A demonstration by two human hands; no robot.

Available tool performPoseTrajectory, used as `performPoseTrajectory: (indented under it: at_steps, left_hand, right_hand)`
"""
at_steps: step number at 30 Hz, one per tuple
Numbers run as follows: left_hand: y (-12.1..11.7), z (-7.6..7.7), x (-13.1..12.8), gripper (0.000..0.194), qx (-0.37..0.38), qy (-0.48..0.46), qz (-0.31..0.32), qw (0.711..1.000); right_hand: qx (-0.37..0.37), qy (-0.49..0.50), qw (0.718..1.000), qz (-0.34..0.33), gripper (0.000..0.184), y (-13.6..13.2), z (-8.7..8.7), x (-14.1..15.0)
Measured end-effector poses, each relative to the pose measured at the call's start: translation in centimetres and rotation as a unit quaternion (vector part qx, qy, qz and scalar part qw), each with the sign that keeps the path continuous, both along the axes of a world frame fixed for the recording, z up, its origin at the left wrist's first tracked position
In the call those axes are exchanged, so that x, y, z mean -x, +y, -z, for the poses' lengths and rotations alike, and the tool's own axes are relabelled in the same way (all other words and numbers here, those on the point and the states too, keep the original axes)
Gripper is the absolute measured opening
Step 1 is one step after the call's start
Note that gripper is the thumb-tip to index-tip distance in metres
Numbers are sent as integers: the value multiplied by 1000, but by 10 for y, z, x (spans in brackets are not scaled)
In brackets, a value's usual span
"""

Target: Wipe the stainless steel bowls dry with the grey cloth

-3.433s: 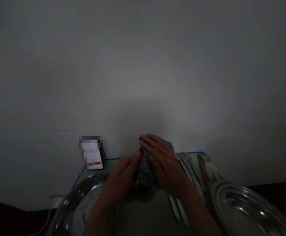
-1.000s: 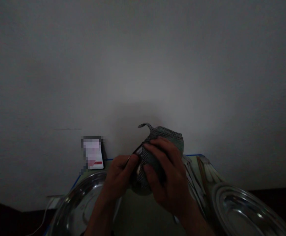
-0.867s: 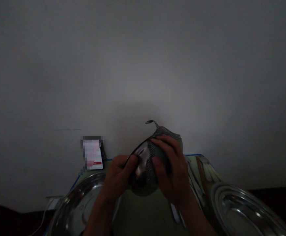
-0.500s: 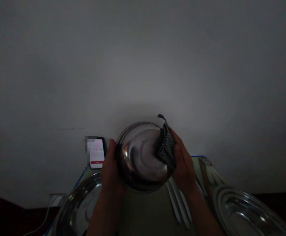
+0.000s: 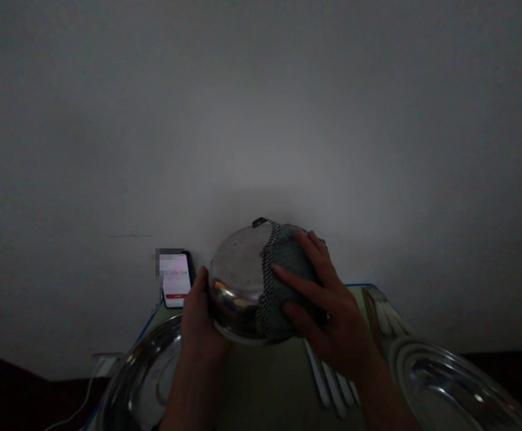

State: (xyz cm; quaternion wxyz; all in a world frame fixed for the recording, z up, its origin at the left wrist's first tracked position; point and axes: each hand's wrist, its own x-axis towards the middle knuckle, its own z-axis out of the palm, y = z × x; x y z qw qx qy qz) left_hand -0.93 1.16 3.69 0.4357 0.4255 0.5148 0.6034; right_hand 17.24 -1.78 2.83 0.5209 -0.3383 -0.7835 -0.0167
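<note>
A shiny metal bowl [image 5: 238, 257] is held above the table, bottom side facing me. My left hand [image 5: 198, 329] grips it by the left edge, thumb up along the side. A grey-green cloth [image 5: 283, 245] with a black-and-white edging lies over the right half of the bowl. With fingers somewhat spread, my right hand [image 5: 333, 311] holds the cloth pressed against the metal. The cloth hides the right part of the bowl, and the fingers under it on the left are hidden too.
A lit phone [image 5: 175, 281] leans by the wall at the table's back left. Large metal basin [image 5: 120, 383] at left, metal tray [image 5: 400, 365] at right. Metal utensil handles [image 5: 330, 383], brown chopsticks [image 5: 369, 311] and white-handled utensils [image 5: 389, 314] lie on the green table [image 5: 261, 389].
My right hand has moved left over the bowl, spreading the cloth from its right edge across its right half. The bowl has tilted slightly; my left hand keeps its grip.
</note>
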Motion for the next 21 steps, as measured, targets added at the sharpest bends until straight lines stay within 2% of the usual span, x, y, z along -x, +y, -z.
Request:
performPoseTrajectory:
  at_steps: [3, 7, 10, 12, 14, 16, 18, 21]
  left_hand:
    - [-6, 4, 5, 19, -30, 70, -17, 997]
    - [-18, 3, 9, 14, -35, 84, -46, 995]
    - [-21, -3, 4, 15, -47, 67, -64, 995]
    - [-21, -9, -4, 24, -52, 49, -61, 996]
    - [-21, -15, -14, 47, -51, 31, -44, 997]
    - [-23, -19, -24, 61, -46, 14, -24, 999]
    - [-25, -17, -30, 62, -44, 2, -12, 999]
    - [-30, -3, -32, 57, -59, 16, 21, 998]
  right_hand:
    - [1, -40, 999, 6, 40, 2, 2, 3]
    - [-10, -96, 995, 1, 43, 4, 5, 7]
    - [-11, -111, 993, 22, 54, 2, 5, 15]
    - [-6, -109, 993, 36, 62, -1, 5, 21]
    - [1, -103, 994, 44, 67, -4, 5, 26]
    - [3, -88, 995, 48, 68, -5, 5, 31]
    - [-6, -67, 996, 52, 68, -7, 7, 34]
    - [-20, -32, 998, 53, 66, -9, 9, 37]
